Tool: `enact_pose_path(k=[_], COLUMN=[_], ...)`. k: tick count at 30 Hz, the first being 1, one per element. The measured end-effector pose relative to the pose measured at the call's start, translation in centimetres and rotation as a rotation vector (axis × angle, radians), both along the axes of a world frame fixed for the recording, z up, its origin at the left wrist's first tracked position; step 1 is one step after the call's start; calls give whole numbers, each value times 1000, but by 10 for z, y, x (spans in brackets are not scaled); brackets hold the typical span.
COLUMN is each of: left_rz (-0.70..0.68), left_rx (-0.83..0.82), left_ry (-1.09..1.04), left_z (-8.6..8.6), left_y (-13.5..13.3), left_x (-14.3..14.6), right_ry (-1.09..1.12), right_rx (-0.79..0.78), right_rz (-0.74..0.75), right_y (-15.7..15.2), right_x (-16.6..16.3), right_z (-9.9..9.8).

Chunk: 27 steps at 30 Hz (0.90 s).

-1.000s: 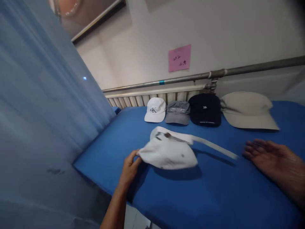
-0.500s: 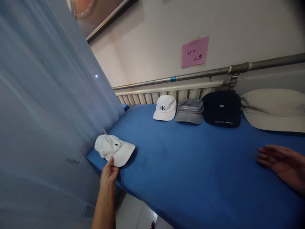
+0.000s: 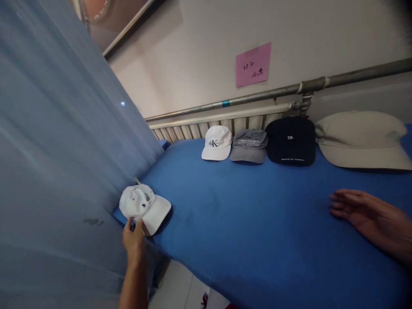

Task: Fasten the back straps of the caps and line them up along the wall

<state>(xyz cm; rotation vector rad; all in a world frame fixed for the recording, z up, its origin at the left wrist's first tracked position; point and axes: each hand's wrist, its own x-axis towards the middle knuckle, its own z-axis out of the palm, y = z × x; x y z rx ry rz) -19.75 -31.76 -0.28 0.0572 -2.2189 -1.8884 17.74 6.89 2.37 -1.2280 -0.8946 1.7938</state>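
Note:
A white baseball cap (image 3: 133, 202) with a small dark emblem lies at the near left corner of the blue-covered bed, brim toward the lower right. My left hand (image 3: 133, 236) is at its near side, where crown and brim meet, with thumb and finger closed on the edge. Part of the fingers is hidden by the cap. On the right, my right hand (image 3: 370, 219) hovers over the blue sheet (image 3: 251, 223), fingers loosely extended and holding nothing.
Along the wall stand a white cap (image 3: 216, 143), a grey cap (image 3: 249, 146), a black cap (image 3: 290, 141) and a large beige cap (image 3: 362, 139). Behind them run a radiator (image 3: 193, 130) and a metal pipe (image 3: 257, 96). A blue curtain (image 3: 58, 150) hangs at the left.
My left hand has shifted from the brim toward the crown's near side, and the white cap has turned slightly, its brim pointing further down. The view has moved a little.

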Motion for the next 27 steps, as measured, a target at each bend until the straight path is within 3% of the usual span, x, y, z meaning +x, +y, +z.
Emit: enact_pose_path(k=[4,8,10,13,14,20,27], left_rz=[73,-185,-366,-562,-590,-588,-543], left_rx=[-238,-420,-245,345,410,573,651], left_ry=[221,401,247,-333,-429,-690,-732], left_z=[14,30,35,34,31,8,8], left_y=[19,68,106,175,198,308,378], left_x=[14,38,49,58,58,28,-12], right_ry=[11,41,60,81,82,69,92], right_rx=[-4,83,116,146,154,199,185], right_rz=[-16,21,46,83,95,175,284], right_y=[1,5,8,10,11,11,18], right_x=[2,7,9,12,13,11,3], right_z=[-3,-11,-15,-18,-18,-13,-12])
